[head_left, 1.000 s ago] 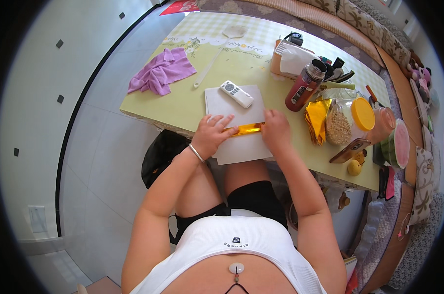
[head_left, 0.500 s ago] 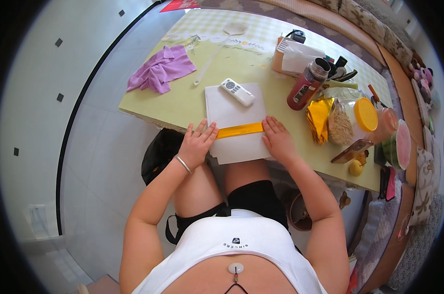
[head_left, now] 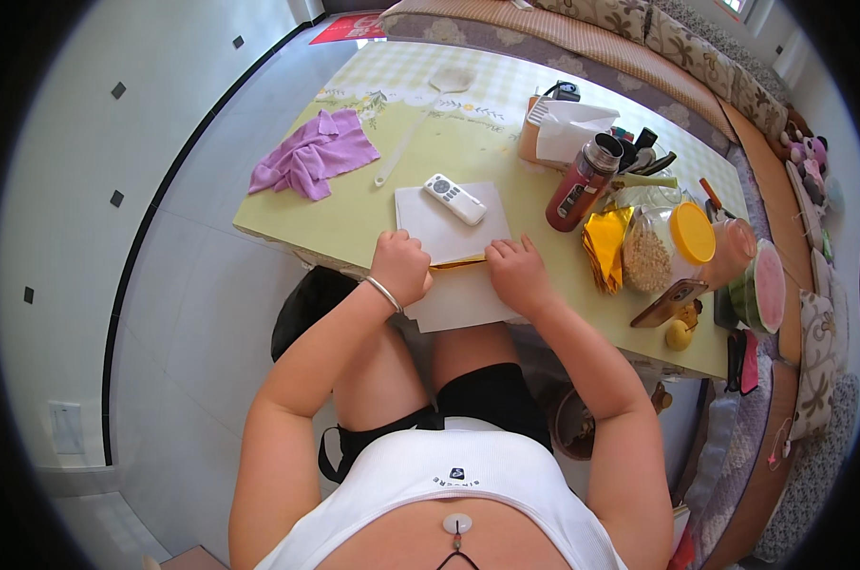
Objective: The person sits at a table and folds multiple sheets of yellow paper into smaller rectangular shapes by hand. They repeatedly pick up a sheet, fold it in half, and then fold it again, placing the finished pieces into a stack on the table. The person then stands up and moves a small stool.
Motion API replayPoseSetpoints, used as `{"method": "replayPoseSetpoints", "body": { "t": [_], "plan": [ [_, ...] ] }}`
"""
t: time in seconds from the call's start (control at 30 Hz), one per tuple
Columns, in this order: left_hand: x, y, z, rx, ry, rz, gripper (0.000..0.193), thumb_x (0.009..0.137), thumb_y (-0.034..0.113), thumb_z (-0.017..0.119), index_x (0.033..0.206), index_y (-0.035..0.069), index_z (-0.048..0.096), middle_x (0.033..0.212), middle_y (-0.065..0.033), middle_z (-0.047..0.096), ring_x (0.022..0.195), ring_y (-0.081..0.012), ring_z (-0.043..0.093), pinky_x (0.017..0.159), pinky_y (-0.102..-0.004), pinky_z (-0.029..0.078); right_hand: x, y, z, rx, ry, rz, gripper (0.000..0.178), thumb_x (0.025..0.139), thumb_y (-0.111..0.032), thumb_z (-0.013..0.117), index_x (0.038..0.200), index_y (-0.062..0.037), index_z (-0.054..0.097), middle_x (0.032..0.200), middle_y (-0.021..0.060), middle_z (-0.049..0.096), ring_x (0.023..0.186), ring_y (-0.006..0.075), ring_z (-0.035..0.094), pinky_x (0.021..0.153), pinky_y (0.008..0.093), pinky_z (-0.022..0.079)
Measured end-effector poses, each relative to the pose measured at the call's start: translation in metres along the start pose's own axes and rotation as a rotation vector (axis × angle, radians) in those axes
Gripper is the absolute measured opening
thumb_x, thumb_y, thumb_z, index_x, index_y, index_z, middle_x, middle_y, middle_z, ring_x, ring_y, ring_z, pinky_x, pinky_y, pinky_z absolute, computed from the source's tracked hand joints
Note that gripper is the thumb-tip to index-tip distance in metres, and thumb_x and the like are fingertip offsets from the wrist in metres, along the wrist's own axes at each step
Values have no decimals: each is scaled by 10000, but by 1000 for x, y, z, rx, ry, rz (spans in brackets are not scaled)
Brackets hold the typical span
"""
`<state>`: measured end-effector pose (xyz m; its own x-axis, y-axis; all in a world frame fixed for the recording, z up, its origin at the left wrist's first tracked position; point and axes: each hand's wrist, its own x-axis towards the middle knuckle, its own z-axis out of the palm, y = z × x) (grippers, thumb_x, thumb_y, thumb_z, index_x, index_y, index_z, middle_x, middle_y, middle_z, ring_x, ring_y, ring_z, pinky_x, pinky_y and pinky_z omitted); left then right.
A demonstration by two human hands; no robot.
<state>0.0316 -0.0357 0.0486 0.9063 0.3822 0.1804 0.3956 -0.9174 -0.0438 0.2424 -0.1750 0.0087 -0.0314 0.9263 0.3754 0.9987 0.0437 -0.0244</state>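
Observation:
A narrow strip of gold foil paper (head_left: 460,263) stretches over a stack of white paper (head_left: 463,302) at the table's near edge. My left hand (head_left: 403,267) is closed, fingers curled, around the strip's left end. At the other end, my right hand (head_left: 518,276) pinches the strip, its outer fingers slightly lifted. The strip appears folded and tilted, showing mostly its edge. Fingers hide both of its ends. A white remote control (head_left: 454,199) lies on the upper part of the paper stack.
To the right stand a maroon flask (head_left: 578,190), folded gold paper (head_left: 603,249), a yellow-lidded jar (head_left: 646,261), a leaning phone (head_left: 668,303) and a cut watermelon (head_left: 764,285). A purple cloth (head_left: 314,157) and a long-handled fly swatter (head_left: 406,142) lie at the left and back.
Both hands have gone from lying flat beside the strip to gripping its ends. The gold strip has turned from a broad flat band into a thin, folded-looking one.

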Motion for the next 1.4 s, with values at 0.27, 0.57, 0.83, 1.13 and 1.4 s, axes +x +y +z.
{"method": "replayPoseSetpoints", "body": {
  "t": [0.27, 0.57, 0.83, 1.13, 1.4],
  "plan": [
    [34, 32, 6, 53, 231, -15, 135, 790, 134, 603, 674, 94, 659, 756, -81, 619, 738, -266, 653, 622, -399, 503, 25, -2, -7, 302, 142, 201, 216, 820, -100, 673, 1034, -69, 662, 998, 78, 691, 998, 293, 658, 1015, 454, 479],
    [11, -18, -49, -742, 355, 137, 117, 805, -2, 715, 897, 51, 766, 902, -104, 715, 817, -268, 703, 733, -344, 570, -9, 33, -17, 652, 311, 215, 916, 721, -127, 839, 1520, -59, 396, 1481, 144, 522, 1380, 349, 473, 1157, 421, 354],
    [23, -42, -3, -1219, -232, -2, 315, 715, -120, 523, 864, -3, 775, 1070, -131, 744, 1109, -238, 670, 984, -335, 531, -32, -7, -37, 326, 300, -150, 184, 743, -93, 717, 922, -124, 741, 1261, 60, 691, 1247, 308, 600, 1087, 456, 426],
    [-14, 51, -44, -519, 192, 243, 551, 730, 305, 796, 1152, -26, 670, 1218, -224, 663, 1229, -415, 584, 1087, -571, 395, -44, -49, -35, 46, 105, 90, 138, 750, -125, 611, 875, -70, 628, 824, 67, 615, 710, 236, 614, 614, 353, 491],
    [-53, 60, 17, -192, 349, 74, 368, 801, 92, 601, 1135, -51, 660, 1220, -246, 654, 1161, -398, 629, 1035, -514, 464, -40, -64, -41, 42, 56, 0, 269, 811, -143, 608, 1045, -45, 697, 1100, 126, 659, 1092, 307, 597, 927, 459, 470]
  ]
}}
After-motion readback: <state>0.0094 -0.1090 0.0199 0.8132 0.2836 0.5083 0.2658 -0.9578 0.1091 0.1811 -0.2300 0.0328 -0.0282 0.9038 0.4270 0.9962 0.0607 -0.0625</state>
